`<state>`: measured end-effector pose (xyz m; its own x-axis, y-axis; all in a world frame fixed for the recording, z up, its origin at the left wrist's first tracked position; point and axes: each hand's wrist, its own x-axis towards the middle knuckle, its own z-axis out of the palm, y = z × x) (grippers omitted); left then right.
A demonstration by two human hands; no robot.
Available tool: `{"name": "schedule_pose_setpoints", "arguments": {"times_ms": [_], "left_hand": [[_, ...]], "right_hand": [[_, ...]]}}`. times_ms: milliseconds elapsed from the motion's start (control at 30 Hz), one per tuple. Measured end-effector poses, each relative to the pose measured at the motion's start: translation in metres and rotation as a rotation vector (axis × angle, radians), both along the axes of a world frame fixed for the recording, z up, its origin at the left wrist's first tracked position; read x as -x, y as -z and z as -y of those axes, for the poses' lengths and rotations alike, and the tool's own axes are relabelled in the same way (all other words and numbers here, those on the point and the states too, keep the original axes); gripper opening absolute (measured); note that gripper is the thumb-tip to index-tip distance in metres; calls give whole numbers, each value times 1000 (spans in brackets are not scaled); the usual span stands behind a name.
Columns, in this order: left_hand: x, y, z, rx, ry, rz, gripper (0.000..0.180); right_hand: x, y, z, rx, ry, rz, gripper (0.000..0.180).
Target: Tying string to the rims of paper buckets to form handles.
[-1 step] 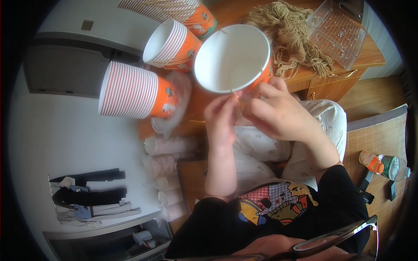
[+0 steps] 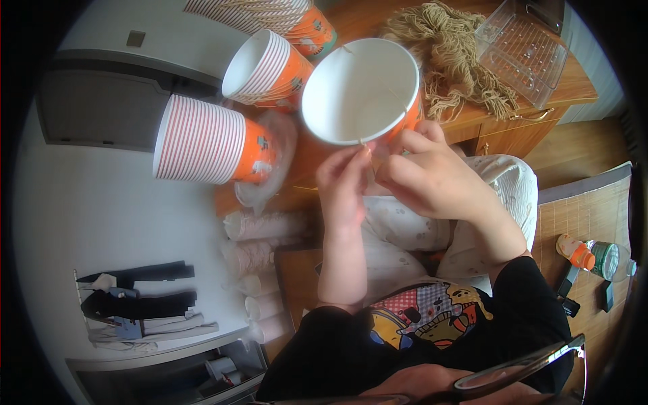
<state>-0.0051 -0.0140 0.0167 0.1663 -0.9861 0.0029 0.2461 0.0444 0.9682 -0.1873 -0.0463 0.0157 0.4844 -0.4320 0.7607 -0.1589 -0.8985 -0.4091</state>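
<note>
A large paper bucket [image 2: 361,88], white inside and orange outside, leans on the table with its mouth tipped toward me. Thin beige cord [image 2: 362,141] passes at its near rim, and more bits of cord show at other spots on the rim. My left hand [image 2: 343,179] pinches the cord between thumb and fingertips just below that rim. Beside it, my right hand [image 2: 425,169] is closed with curled fingers against the bucket's lower right side, on the same strand as far as I can see. Its fingertips are partly hidden.
Stacked paper buckets [image 2: 202,138] stand at left, with corded stacks [image 2: 260,71] behind. A tangled heap of beige cord [image 2: 449,54] lies by a clear plastic tray [image 2: 526,50] on the wooden table. Wrapped rolls [image 2: 260,260] sit below its left edge; bottles [image 2: 604,260] lie at far right.
</note>
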Motion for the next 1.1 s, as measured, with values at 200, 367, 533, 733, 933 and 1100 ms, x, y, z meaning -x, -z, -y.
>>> {"name": "schedule_pose_setpoints", "arguments": {"times_ms": [200,367,533,733,933,1100], "left_hand": [[0,-4,2,40,-98,-29,16],[-15,-6,5,-17,-85,82,15],[-22,-19,5,-86,-31,240,17],[-23,-30,4,-76,-37,318,20],[-20,-35,2,24,-131,524,17],[-21,-44,-6,613,-467,1181,24]], "right_hand": [[-9,1,-3,61,20,53,22],[-10,3,-3,81,28,27,20],[-14,6,-5,140,48,17,18],[-14,4,-6,166,43,21,17],[-14,7,-4,168,150,-47,17],[-9,-4,-6,59,165,-31,22]]}}
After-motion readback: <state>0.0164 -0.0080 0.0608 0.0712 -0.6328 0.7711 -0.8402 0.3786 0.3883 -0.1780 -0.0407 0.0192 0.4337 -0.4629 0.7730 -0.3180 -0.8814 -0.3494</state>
